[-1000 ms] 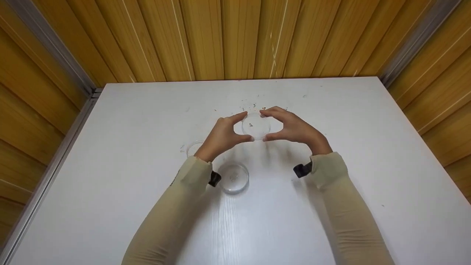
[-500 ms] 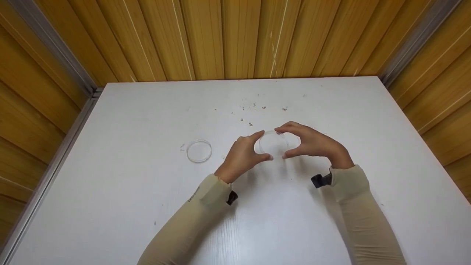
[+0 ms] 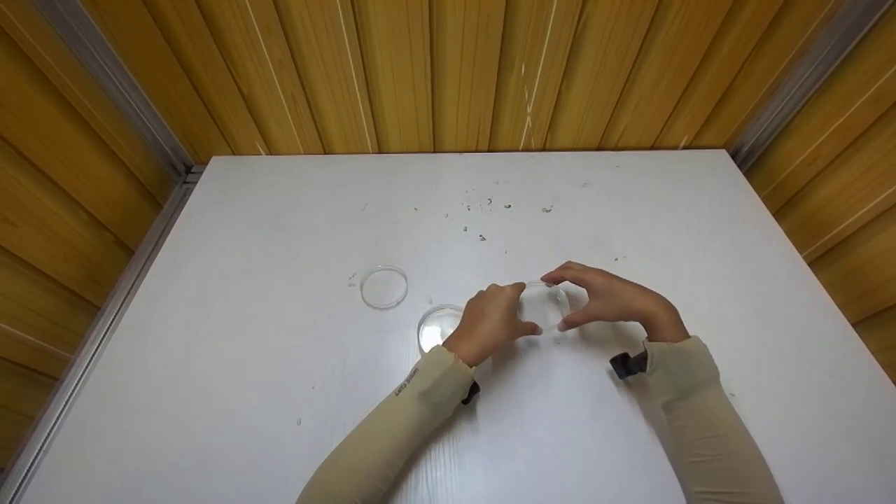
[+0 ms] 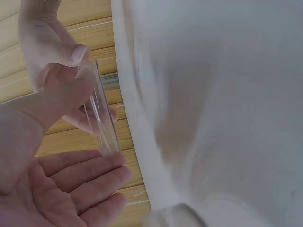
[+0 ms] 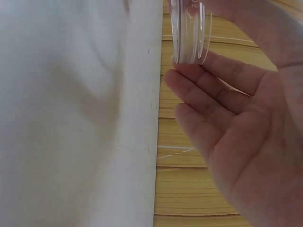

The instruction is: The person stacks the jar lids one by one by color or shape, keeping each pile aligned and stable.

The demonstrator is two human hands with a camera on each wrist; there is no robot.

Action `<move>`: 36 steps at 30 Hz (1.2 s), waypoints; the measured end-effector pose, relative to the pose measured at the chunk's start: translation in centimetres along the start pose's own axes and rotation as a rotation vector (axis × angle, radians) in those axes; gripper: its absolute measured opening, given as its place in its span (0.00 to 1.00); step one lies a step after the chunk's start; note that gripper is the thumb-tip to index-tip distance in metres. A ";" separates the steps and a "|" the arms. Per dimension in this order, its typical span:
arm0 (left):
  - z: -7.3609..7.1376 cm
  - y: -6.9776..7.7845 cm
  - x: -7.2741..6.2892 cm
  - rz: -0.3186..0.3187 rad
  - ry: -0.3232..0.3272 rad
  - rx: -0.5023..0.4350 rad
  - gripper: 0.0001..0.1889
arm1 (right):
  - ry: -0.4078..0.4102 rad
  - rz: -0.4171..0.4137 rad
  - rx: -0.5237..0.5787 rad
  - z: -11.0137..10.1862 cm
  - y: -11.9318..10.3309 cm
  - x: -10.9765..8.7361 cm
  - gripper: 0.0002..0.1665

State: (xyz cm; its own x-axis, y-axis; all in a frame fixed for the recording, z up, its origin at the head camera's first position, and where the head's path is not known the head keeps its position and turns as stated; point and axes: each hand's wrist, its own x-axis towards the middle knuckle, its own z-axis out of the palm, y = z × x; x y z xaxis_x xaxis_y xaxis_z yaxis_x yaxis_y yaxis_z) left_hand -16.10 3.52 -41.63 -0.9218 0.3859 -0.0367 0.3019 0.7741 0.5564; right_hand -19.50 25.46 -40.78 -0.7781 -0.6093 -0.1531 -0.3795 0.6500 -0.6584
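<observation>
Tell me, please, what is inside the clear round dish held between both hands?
The clear round dish looks empty; the white table shows through. Fingers cover its edges.

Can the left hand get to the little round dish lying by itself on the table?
Probably yes, but not right now. The lone dish lies in the open on the table, nothing blocking it. The left hand is busy though: with the right hand it holds another clear dish.

White table [image 3: 280, 420] with faint wood grain, set in a corner. Yellow-brown wooden plank walls [image 3: 448, 70] on the far side and both flanks, grey metal strips [image 3: 105, 91] at the two corner joints. Small dark specks [image 3: 490, 206] near the table's far edge. Even, soft light.
</observation>
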 end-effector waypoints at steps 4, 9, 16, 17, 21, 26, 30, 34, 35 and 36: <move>0.5 0.1 0.0 0.005 -0.023 0.080 0.23 | -0.024 0.019 -0.019 0.6 0.3 0.1 0.43; 0.9 -0.1 0.1 0.014 -0.029 0.126 0.22 | -0.032 0.040 -0.028 1.1 0.5 0.2 0.43; 1.4 -0.3 0.2 0.014 -0.043 0.167 0.21 | -0.024 0.022 -0.093 1.9 0.6 0.6 0.42; 1.4 -0.3 0.2 0.015 -0.043 0.175 0.21 | -0.023 0.017 -0.101 1.9 0.7 0.7 0.42; 1.5 -0.3 0.2 0.024 -0.044 0.190 0.21 | -0.020 0.009 -0.098 2.1 0.6 0.8 0.41; 1.1 -0.4 0.0 0.037 -0.056 0.181 0.23 | -0.033 0.032 -0.090 2.0 0.6 0.7 0.45; 0.5 -0.5 0.0 0.052 -0.084 0.158 0.28 | -0.045 0.048 -0.082 1.8 0.3 0.7 0.50; -0.3 -0.8 -0.1 0.070 -0.101 0.115 0.37 | -0.049 0.058 -0.053 1.2 -0.2 0.8 0.52; -0.6 -0.9 -0.1 0.079 -0.096 0.097 0.39 | -0.045 0.060 -0.044 1.0 -0.3 0.8 0.52; -0.9 -1.0 -0.1 0.082 -0.092 0.071 0.39 | -0.039 0.056 -0.036 0.7 -0.5 0.9 0.52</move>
State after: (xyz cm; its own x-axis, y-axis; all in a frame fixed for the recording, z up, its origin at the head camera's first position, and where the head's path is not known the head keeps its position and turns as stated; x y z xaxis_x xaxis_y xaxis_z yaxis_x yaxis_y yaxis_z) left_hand -16.50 2.27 -41.45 -0.8679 0.4916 -0.0715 0.3951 0.7703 0.5005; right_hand -19.66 24.26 -41.13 -0.7788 -0.5881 -0.2183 -0.3542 0.6995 -0.6207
